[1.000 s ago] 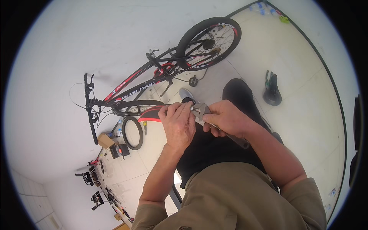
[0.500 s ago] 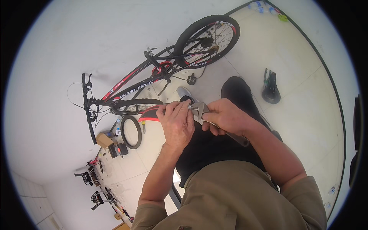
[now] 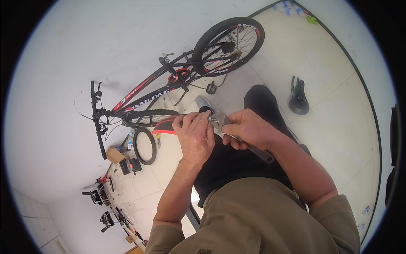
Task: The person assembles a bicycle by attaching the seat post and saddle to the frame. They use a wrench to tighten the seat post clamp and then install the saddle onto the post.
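In my right hand is a metal adjustable wrench, its handle slanting down to the right and my fingers curled around it near the head. The wrench jaws sit at a small silver bolt-like fitting beside my left fingertips; I cannot make out whether they grip it. My left hand is closed around the end of a black and red bicycle mudguard, which sticks out to the left. My left fingers hide most of the part that they hold.
A black and red bicycle leans along the wall ahead. To the right, a black saddle lies on the tiled floor. A loose tyre, a cardboard box and a screwdriver-like yellow-handled tool lie at the left.
My right hand and the wrench have shifted only very slightly. My left hand keeps its hold on the mudguard.
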The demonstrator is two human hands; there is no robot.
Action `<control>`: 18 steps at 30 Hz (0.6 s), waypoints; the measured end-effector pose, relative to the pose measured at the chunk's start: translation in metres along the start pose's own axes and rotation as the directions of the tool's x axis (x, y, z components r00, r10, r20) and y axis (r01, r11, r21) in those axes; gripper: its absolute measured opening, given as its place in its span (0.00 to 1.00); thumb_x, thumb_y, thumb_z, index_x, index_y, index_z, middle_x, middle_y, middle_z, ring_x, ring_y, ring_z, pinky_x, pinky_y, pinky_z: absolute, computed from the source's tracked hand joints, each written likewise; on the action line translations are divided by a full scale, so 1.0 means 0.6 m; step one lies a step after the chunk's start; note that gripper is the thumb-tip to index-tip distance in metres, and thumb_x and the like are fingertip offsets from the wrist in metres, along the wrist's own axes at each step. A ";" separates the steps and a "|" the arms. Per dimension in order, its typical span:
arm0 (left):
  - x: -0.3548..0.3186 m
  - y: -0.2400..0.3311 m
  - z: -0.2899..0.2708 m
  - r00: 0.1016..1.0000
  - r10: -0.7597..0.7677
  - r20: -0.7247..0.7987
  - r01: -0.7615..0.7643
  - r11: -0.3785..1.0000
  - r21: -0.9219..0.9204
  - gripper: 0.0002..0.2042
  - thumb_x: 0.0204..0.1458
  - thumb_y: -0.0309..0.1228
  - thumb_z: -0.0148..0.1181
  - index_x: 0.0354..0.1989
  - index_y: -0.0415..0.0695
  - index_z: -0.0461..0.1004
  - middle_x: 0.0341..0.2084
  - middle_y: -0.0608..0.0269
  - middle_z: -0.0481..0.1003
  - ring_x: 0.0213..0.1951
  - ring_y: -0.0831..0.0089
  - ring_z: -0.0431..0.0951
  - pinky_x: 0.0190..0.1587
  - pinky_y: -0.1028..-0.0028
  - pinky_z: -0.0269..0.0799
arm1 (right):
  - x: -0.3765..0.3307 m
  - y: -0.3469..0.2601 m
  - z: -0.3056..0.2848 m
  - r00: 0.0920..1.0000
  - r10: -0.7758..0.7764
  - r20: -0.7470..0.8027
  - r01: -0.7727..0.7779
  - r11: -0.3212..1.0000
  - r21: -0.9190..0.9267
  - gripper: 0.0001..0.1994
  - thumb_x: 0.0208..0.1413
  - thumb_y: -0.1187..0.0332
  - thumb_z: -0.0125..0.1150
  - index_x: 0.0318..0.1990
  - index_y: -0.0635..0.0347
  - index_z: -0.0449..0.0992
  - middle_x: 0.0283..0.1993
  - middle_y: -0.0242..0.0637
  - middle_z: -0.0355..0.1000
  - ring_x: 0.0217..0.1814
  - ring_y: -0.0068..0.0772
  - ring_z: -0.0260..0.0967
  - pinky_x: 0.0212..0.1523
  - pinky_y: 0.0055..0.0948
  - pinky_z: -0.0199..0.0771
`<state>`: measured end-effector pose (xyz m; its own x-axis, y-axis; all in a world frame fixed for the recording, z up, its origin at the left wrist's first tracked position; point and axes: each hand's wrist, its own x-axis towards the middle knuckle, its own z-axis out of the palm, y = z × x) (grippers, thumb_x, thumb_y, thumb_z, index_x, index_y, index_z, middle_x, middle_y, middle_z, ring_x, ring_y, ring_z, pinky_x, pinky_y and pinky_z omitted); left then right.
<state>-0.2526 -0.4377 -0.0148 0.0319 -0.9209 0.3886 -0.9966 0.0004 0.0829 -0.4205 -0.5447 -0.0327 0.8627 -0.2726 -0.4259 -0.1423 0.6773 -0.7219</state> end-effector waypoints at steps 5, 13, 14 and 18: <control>-0.003 -0.001 -0.001 1.000 0.008 0.013 -0.009 1.000 0.022 0.14 0.47 0.22 0.65 0.44 0.38 0.79 0.36 0.62 0.81 0.43 0.66 0.77 0.55 0.57 0.61 | 0.001 -0.003 0.010 0.995 -0.025 -0.100 0.005 0.981 -0.193 0.10 0.59 0.68 0.62 0.32 0.68 0.75 0.26 0.40 0.76 0.21 0.27 0.72 0.19 0.27 0.67; -0.008 -0.002 0.002 0.996 -0.055 0.075 0.059 0.997 -0.045 0.11 0.48 0.23 0.65 0.42 0.39 0.80 0.33 0.62 0.81 0.40 0.66 0.78 0.51 0.60 0.62 | 0.012 0.043 0.012 0.775 -0.624 -0.100 0.295 0.498 -0.815 0.08 0.54 0.71 0.66 0.33 0.66 0.73 0.26 0.45 0.76 0.26 0.46 0.74 0.30 0.36 0.73; -0.010 -0.003 0.001 0.991 -0.092 0.099 0.099 0.992 -0.072 0.11 0.48 0.23 0.65 0.41 0.40 0.80 0.32 0.62 0.81 0.40 0.66 0.78 0.50 0.61 0.62 | 0.012 0.043 0.014 0.778 -0.618 -0.114 0.278 0.501 -0.819 0.08 0.53 0.71 0.66 0.34 0.65 0.74 0.27 0.46 0.77 0.28 0.49 0.75 0.32 0.37 0.74; -0.004 0.006 0.000 0.984 -0.150 0.098 0.164 0.975 -0.151 0.09 0.49 0.24 0.65 0.40 0.41 0.80 0.28 0.63 0.79 0.38 0.66 0.78 0.48 0.62 0.62 | 0.010 0.040 0.023 0.758 -0.614 -0.222 0.281 0.613 -0.738 0.11 0.51 0.69 0.68 0.39 0.63 0.75 0.30 0.45 0.78 0.32 0.51 0.77 0.36 0.38 0.75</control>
<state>-0.2563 -0.4358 -0.0155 0.1733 -0.9441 0.2803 -0.9549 -0.0915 0.2825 -0.4119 -0.5205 -0.0450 0.6337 -0.7736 -0.0006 -0.2030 -0.1655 -0.9651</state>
